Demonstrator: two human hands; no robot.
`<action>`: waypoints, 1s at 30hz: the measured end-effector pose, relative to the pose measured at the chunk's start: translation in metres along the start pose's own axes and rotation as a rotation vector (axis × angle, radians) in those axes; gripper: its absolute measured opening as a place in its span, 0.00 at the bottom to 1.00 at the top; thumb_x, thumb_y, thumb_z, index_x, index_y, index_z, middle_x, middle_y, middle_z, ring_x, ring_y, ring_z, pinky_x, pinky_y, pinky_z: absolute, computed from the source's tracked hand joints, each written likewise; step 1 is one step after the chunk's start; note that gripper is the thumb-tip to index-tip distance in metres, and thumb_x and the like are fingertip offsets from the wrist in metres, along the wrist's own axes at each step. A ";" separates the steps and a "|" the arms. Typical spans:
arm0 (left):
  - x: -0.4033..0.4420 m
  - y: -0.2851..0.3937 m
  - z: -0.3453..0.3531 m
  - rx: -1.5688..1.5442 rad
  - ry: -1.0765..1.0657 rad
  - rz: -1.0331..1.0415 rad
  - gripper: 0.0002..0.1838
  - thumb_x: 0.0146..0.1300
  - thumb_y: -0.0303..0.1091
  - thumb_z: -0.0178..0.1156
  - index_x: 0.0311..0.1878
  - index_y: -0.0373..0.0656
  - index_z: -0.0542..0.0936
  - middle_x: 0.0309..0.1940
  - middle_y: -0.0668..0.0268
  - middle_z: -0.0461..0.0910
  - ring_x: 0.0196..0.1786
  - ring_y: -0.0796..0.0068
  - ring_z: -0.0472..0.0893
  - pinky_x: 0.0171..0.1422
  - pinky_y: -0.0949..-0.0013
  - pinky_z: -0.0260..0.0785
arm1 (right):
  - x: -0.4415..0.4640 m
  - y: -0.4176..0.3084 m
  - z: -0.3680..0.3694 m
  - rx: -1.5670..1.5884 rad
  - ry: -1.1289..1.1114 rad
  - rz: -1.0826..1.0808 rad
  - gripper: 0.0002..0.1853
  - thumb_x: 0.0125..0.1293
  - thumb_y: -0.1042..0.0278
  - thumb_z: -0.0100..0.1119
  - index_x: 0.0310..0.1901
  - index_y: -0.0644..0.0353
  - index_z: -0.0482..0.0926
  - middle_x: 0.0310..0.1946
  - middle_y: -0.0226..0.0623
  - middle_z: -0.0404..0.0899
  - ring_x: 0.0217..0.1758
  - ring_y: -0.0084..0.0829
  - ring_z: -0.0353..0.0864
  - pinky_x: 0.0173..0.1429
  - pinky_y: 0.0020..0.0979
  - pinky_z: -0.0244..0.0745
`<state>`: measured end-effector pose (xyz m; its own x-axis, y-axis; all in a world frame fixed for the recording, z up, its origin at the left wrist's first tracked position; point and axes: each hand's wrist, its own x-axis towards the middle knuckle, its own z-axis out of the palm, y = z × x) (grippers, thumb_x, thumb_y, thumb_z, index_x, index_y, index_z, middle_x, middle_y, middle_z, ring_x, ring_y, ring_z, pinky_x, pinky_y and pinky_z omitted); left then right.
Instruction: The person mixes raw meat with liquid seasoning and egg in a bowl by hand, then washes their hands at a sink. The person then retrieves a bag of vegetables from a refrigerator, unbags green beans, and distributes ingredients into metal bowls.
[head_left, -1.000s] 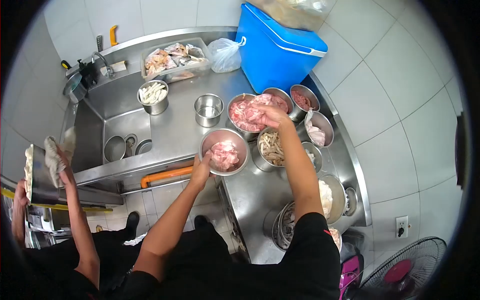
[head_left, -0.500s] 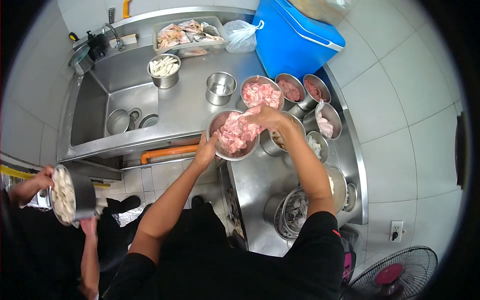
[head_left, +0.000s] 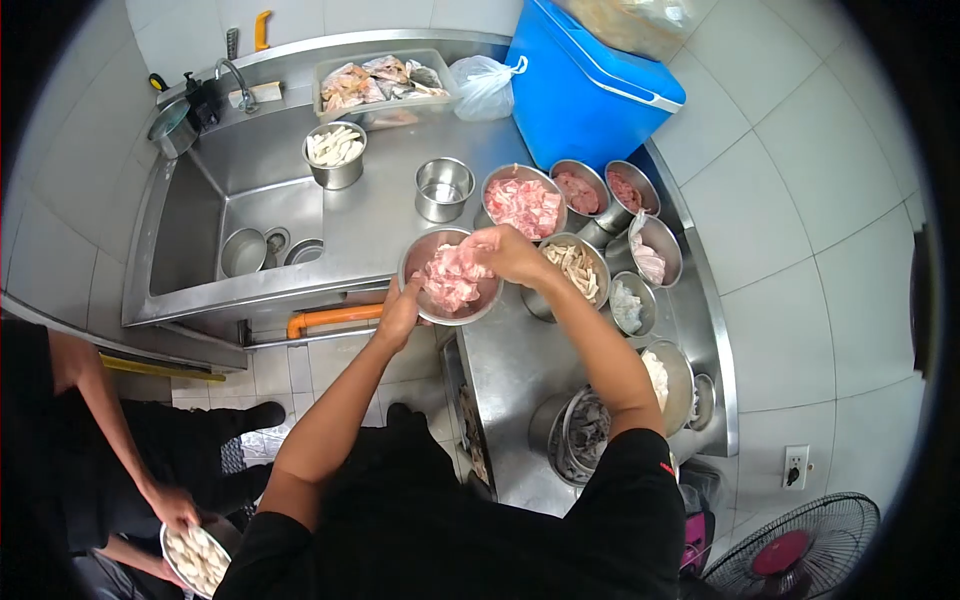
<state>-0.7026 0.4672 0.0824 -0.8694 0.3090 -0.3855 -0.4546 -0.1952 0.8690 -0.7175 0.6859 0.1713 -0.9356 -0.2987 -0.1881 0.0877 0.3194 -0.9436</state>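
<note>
My left hand [head_left: 399,313] grips the rim of a steel bowl [head_left: 487,306] with pink raw meat [head_left: 449,280] in it. Over the bowl's right side, my right hand [head_left: 507,254] has its fingers bent down at the meat; whether it grips a piece is hard to make out. Just behind stands a larger bowl of raw meat [head_left: 522,207]. A pot of pale strips [head_left: 573,270] is right of the held bowl, partly below my right forearm. An empty steel pot [head_left: 444,188] stands behind the held bowl.
A sink [head_left: 270,207] is at the left, a fish tray [head_left: 384,87] and blue cooler [head_left: 590,90] at the back. More food bowls line the right side. At the lower left, a co-worker's hands hold a pot of white pieces [head_left: 197,558].
My right hand moved from the large meat bowl to the held bowl, bringing meat into it. The co-worker's pot went from the left side down to the lower left.
</note>
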 end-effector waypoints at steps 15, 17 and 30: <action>0.000 0.008 0.006 0.082 -0.011 -0.013 0.24 0.69 0.46 0.48 0.60 0.39 0.63 0.43 0.59 0.76 0.36 0.72 0.79 0.26 0.72 0.74 | -0.016 -0.037 -0.010 0.035 0.096 -0.016 0.11 0.55 0.79 0.59 0.42 0.64 0.80 0.36 0.33 0.81 0.40 0.21 0.80 0.44 0.24 0.74; 0.005 0.003 0.004 0.068 -0.008 0.014 0.25 0.69 0.47 0.48 0.60 0.39 0.62 0.44 0.59 0.75 0.37 0.72 0.79 0.26 0.72 0.74 | -0.016 -0.033 -0.009 0.059 0.055 0.015 0.10 0.57 0.77 0.59 0.42 0.64 0.80 0.36 0.33 0.81 0.40 0.22 0.80 0.45 0.24 0.74; 0.018 -0.011 -0.030 0.108 0.009 0.077 0.26 0.70 0.48 0.48 0.62 0.40 0.64 0.49 0.58 0.74 0.41 0.70 0.78 0.30 0.69 0.75 | 0.058 0.046 -0.096 -0.847 0.492 -0.070 0.10 0.54 0.68 0.62 0.37 0.62 0.79 0.37 0.51 0.81 0.44 0.50 0.80 0.48 0.42 0.73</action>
<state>-0.7188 0.4470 0.0569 -0.9029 0.2887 -0.3184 -0.3632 -0.1166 0.9244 -0.8002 0.7698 0.1430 -0.9842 0.0057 0.1767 -0.0673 0.9122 -0.4043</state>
